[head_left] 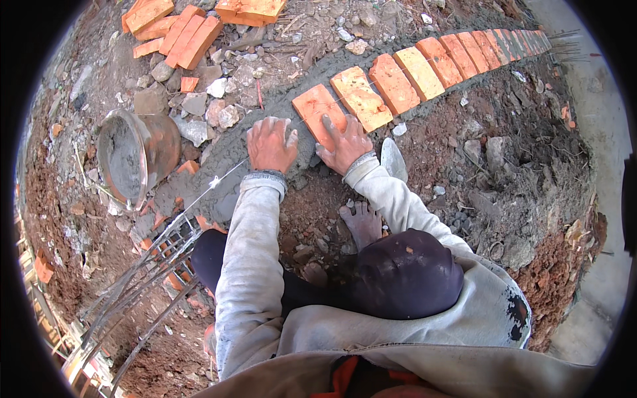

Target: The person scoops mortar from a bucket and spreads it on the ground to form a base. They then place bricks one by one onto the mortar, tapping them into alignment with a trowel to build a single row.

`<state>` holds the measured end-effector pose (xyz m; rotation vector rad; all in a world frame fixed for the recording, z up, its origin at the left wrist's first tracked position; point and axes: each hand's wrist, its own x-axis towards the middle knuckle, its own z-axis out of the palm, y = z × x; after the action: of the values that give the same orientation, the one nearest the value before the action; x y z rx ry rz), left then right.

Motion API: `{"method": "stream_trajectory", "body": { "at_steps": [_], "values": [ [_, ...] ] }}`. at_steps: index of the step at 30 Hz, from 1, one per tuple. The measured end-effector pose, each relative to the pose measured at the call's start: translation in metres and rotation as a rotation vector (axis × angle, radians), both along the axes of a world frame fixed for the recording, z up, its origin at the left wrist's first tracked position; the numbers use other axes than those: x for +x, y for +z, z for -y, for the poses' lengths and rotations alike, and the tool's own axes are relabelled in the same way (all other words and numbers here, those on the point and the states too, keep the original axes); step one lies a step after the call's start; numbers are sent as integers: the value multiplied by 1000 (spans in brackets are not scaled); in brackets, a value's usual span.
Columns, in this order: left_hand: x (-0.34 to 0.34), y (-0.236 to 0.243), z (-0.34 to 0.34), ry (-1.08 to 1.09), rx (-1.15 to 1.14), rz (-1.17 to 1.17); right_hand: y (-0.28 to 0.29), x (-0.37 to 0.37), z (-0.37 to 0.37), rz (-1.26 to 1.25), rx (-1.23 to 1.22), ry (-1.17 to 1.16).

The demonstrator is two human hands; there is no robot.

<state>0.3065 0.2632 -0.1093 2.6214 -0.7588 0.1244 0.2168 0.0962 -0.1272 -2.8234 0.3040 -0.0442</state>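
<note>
My right hand (345, 144) grips the near end of an orange brick (318, 109), thumb and fingers spread across it. The brick lies on grey mortar at the near end of a row of bricks (395, 83). My left hand (272, 144) rests on the wet mortar (229, 142) just left of that brick. Its thumb stands apart; the other fingers bend down and their tips are hidden. A taut string (229, 174) runs past my left wrist toward the row. Beside my right wrist lies a grey, pointed flat blade (393, 159), partly hidden by the sleeve.
A tilted clay-coloured pot (156, 146) with grey mortar inside stands at left. Loose bricks (192, 40) are piled at the far left, with stones around them. Steel rebar (142, 278) juts out at lower left. My bare foot (362, 224) is on the soil below my right hand.
</note>
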Motion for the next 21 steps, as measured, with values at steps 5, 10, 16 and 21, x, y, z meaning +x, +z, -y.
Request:
{"method": "stream_trajectory", "body": {
  "at_steps": [5, 10, 16, 21],
  "values": [
    [2, -2, 16, -90, -17, -34, 9, -3, 5, -36, 45, 33],
    [5, 0, 38, -165, 160, -129, 32, -104, 46, 28, 279, -141],
    [8, -8, 45, -87, 210, -236, 3, -228, 87, -572, -98, -229],
    [14, -4, 49, -86, 241, -261, 3, -243, 97, -419, 340, -342]
  ]
}}
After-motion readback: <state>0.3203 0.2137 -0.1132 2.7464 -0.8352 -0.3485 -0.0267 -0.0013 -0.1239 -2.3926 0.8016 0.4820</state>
